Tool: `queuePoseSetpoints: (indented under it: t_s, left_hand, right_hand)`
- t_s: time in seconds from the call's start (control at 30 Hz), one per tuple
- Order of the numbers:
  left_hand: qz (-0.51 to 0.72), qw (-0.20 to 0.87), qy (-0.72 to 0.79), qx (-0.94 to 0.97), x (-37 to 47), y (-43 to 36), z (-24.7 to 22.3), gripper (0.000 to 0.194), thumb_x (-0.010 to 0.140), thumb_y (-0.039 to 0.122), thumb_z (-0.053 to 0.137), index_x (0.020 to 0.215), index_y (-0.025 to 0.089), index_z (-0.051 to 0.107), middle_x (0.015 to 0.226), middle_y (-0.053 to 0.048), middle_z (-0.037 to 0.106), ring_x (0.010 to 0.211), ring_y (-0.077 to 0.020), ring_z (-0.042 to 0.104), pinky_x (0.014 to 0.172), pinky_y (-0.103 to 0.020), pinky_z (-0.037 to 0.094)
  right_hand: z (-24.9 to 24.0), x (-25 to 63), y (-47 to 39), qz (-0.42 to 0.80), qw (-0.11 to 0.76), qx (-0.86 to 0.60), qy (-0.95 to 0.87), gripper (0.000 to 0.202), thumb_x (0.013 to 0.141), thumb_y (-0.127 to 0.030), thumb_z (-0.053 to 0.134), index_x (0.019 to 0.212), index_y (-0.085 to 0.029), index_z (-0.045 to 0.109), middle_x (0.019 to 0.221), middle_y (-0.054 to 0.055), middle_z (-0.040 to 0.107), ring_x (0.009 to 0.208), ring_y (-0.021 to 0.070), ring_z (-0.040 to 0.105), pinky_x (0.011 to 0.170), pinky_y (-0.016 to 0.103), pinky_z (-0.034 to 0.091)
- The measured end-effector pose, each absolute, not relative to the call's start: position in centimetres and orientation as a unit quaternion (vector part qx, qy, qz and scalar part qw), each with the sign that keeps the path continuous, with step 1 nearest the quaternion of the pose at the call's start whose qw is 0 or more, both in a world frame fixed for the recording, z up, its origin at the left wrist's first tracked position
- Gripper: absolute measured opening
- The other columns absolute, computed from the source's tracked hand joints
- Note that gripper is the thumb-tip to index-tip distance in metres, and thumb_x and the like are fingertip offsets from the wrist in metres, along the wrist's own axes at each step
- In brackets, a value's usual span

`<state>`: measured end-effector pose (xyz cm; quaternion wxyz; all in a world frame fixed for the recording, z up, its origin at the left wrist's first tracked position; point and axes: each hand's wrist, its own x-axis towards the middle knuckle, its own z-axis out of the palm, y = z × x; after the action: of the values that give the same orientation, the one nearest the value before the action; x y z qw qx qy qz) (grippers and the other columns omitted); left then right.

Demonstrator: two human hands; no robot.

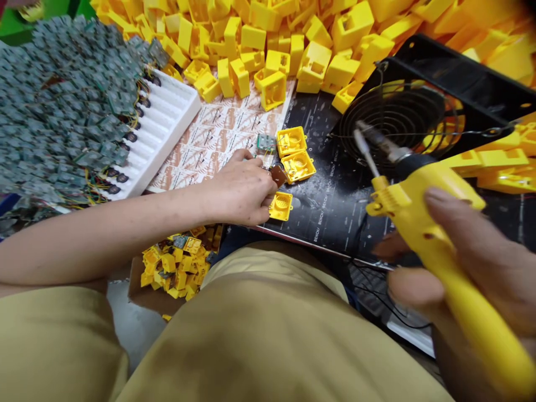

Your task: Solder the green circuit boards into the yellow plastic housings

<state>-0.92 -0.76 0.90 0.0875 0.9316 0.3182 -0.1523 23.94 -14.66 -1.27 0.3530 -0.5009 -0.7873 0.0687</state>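
My right hand (464, 262) grips a yellow soldering gun (439, 223), its metal tip pointing up and left in front of a black fan. My left hand (247, 187) reaches over the bench with its fingers curled. At its fingertips is a small dark round part (278, 174) that looks like a speaker; the fingers partly hide it. Thin wires run beside it to a green circuit board (266, 143). Two open yellow housings (292, 141) lie edge to edge just right of the fingers. Another yellow housing (280, 206) with a perforated face sits by the thumb side.
Yellow housings (272, 61) are heaped along the back. A caged black fan (397, 117) stands at right. At left, wired circuit boards (75, 95) pile over a white ribbed tray (167, 134). Below the bench edge is a cardboard box (140, 285) of yellow parts.
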Motion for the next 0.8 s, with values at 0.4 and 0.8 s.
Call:
queuePoseSetpoints:
  t_s: [0.4,0.8]
  left_hand:
    - [0.114,0.123,0.446,0.879,-7.8,-0.5,2.3,0.022,0.087,0.031,0.053,0.086,0.020,0.072,0.089,-0.003,0.074,0.086,-0.0195,0.065,0.087,-0.037,0.045]
    - [0.093,0.017,0.498,0.862,-3.4,8.9,-0.3,0.031,0.093,0.028,0.050,0.118,0.020,0.066,0.115,-0.009,0.070,0.108,-0.0237,0.064,0.092,-0.038,0.049]
  right_hand:
    - [-6.5,18.5,-10.1,0.045,0.378,-0.451,-0.807,0.042,0.084,-0.035,0.072,0.118,-0.022,0.051,0.095,0.005,0.069,0.079,0.0190,0.068,0.070,0.031,0.058]
    - [-6.3,20.0,-9.2,0.039,0.340,-0.451,-0.824,0.043,0.089,-0.034,0.065,0.126,-0.021,0.047,0.096,0.006,0.066,0.080,0.0206,0.068,0.068,0.033,0.058]
